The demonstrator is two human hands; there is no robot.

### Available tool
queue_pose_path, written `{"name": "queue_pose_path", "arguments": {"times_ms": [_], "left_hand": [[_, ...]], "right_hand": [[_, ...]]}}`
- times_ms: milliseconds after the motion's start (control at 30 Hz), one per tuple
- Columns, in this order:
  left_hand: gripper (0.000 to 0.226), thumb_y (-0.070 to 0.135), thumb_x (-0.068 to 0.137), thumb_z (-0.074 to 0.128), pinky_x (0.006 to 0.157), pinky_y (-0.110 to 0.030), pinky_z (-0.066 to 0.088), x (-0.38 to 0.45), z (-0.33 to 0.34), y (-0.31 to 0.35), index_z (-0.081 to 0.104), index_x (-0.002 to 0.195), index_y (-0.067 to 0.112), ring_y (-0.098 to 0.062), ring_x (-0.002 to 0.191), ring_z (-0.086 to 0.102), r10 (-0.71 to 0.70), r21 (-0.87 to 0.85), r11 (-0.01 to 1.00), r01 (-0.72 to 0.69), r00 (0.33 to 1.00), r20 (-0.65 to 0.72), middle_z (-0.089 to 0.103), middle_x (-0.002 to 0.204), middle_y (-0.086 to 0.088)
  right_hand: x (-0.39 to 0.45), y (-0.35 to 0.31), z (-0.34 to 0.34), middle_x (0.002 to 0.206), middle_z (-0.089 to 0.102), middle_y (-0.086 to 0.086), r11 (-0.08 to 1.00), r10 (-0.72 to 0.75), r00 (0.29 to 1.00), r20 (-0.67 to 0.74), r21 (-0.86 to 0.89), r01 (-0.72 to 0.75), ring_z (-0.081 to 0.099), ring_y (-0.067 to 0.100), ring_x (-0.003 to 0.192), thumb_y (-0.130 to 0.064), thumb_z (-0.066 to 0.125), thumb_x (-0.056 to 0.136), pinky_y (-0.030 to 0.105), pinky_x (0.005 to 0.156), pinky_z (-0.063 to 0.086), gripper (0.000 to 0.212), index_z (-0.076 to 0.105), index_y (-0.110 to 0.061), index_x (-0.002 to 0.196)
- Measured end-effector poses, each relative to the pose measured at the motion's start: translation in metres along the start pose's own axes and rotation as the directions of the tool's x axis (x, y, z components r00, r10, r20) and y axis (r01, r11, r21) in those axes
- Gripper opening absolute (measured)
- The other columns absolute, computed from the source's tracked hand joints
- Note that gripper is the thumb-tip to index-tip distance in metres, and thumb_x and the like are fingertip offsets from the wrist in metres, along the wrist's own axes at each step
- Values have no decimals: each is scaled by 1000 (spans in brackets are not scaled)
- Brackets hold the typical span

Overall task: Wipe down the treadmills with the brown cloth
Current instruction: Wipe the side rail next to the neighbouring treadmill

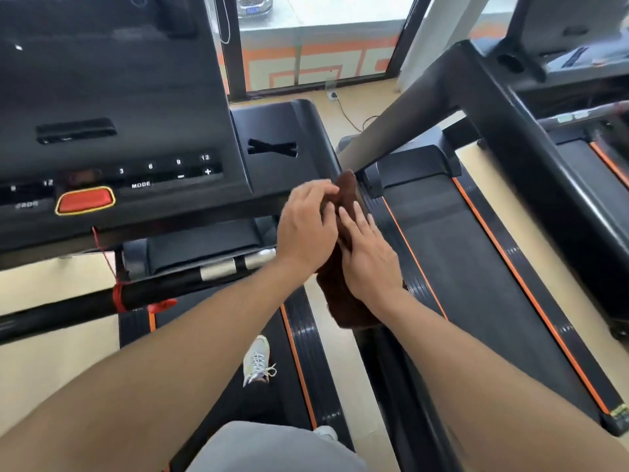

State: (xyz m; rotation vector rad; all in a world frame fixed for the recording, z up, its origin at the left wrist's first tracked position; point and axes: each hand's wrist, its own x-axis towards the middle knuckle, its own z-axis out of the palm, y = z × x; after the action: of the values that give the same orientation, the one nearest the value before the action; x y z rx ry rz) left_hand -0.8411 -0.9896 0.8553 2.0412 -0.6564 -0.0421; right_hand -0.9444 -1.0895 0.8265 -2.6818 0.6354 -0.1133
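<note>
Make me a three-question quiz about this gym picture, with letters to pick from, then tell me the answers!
1. Where is the brown cloth?
A. Between the two hands
B. On the floor
C. Over the window sill

2. What colour is the big button on the console?
A. Green
B. Red
C. Blue

3. How is the right hand?
A. Flat against the cloth
B. Closed in an empty fist
C. Pressing the button

Answers:
1. A, the left hand and right hand have it between them.
2. B, it is red with a yellow rim.
3. A, its fingers lie straight on the cloth.
</note>
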Motion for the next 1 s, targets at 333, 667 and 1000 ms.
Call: {"name": "queue_pose_path", "arguments": {"times_ms": [333,667,1000], "left_hand": [[52,31,109,32,128,-38,-3,159,-32,-43,29,159,18,-17,157,0,-235,175,964,199,948,215,13,170,-1],[46,30,110,34,126,-37,18,187,-90,-57,37,155,24,-12,154,20,-183,49,983,177,966,185,28,166,5],[43,32,110,31,113,-24,26,206,-97,-44,44,151,24,-11,144,37,-171,-62,980,188,962,215,43,157,6]], "right_hand": [[172,-41,7,172,12,-7,1000,-17,998,52,-19,18,11,26,158,-42,40,107,44,121,29,57,27,-34,162],[278,-83,18,172,9,-6,966,-90,981,170,-226,128,0,38,157,-56,20,105,53,127,3,61,15,-39,163],[154,-108,35,171,16,-11,959,-258,954,150,-82,272,1,15,159,-41,34,102,40,113,42,64,23,-28,163]]}}
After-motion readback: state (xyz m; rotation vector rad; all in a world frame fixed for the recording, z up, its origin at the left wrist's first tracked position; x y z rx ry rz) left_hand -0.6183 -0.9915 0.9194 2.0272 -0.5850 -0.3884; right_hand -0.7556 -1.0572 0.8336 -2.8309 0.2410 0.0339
